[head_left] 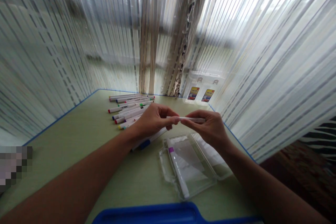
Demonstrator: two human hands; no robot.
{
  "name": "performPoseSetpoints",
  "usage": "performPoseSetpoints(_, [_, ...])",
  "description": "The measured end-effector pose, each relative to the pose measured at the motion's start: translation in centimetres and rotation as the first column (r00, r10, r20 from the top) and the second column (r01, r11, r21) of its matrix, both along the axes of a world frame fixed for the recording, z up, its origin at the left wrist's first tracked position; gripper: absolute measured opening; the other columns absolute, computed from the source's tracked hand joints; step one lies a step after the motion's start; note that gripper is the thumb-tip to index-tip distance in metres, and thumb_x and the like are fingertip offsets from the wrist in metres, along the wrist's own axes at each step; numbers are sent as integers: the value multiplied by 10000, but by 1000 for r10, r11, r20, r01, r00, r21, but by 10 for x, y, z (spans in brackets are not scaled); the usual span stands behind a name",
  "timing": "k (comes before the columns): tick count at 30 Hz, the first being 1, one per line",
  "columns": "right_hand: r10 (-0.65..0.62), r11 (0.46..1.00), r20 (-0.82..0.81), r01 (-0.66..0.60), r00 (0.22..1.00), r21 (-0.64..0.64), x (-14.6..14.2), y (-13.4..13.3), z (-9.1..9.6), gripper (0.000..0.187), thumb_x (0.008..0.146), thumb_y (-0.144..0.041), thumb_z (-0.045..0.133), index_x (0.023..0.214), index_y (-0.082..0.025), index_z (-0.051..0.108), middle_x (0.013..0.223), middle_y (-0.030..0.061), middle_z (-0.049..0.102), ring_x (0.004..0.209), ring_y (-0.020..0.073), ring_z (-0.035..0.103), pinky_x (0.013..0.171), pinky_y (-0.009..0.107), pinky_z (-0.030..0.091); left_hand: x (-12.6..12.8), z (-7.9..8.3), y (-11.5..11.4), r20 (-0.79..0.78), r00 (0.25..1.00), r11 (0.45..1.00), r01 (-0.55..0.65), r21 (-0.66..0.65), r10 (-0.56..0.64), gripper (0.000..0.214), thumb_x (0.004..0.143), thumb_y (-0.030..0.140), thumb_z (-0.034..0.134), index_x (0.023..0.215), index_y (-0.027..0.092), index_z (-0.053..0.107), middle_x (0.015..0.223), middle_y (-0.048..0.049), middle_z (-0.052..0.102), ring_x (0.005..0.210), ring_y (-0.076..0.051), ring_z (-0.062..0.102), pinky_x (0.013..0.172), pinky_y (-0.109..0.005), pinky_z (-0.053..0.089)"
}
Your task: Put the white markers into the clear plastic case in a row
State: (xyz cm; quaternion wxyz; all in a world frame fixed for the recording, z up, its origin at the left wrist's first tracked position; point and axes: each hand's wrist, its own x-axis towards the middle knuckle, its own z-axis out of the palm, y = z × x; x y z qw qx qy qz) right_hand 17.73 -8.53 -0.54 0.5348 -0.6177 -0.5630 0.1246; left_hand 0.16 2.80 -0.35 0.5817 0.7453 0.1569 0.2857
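A slim white marker is held level in the air by both hands. My left hand pinches its left end between thumb and fingers, which cover that end. Around the other end, the fingers of my right hand are closed. Below them an open clear plastic case lies on the table. One white marker with a purple band rests along the case's left side. Partly behind my left hand is a loose pile of white markers with coloured ends. A blue-tipped marker lies beneath my left wrist.
Against the curtain at the back right leans a clear plastic piece with two printed labels. The light green table has a blue edge. A blue moulded tray-like part sits at the near edge. A blurred-out patch covers the far left.
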Motion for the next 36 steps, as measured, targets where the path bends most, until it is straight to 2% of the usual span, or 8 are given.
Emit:
performPoseSetpoints(7, [-49,998,35,50,998,-43,4,1,-3,353,640,-481,874,716,-151,773,630,71,722,537,162,620,485,253,443,1,6,-7,5,998,997,65,27,-65,203,851,269,698,899,86,771,677,-49,705,579,-104,630,579,-207,480])
performPoseSetpoints(12, [-56,997,-6,56,998,-57,1,0,0,375,615,-487,884,690,-141,760,592,52,687,526,143,580,470,239,400,1,6,-7,-12,998,997,65,41,-65,263,837,296,723,1002,96,771,670,-47,703,606,-115,641,594,-214,487])
performPoseSetpoints(16, [-51,998,-33,49,998,-47,0,1,1,358,636,-470,874,700,-137,759,600,36,670,536,122,543,486,237,381,1,5,-5,13,999,999,36,17,-36,228,819,267,734,965,95,768,711,-50,715,593,-106,641,578,-210,491])
performPoseSetpoints(24, [100,993,-265,-112,959,-31,-1,2,3,285,724,-406,832,773,-135,757,614,13,658,451,61,441,403,203,316,2,2,5,82,994,994,-61,-95,69,187,835,261,680,882,90,741,708,-41,683,527,-101,614,529,-229,496])
performPoseSetpoints(30, [191,981,-439,-189,878,49,-1,3,4,246,757,-339,816,883,-130,779,675,38,708,445,73,509,386,206,383,2,2,9,119,975,953,-149,-263,186,118,824,218,655,823,107,692,662,-27,649,512,-110,594,512,-240,504])
performPoseSetpoints(36, [222,971,-576,-233,787,56,-2,2,7,281,741,-338,823,933,-137,785,770,80,765,470,93,581,402,211,431,1,5,9,145,958,931,-194,-308,247,117,833,239,650,806,126,656,610,1,591,497,-103,558,483,-226,480])
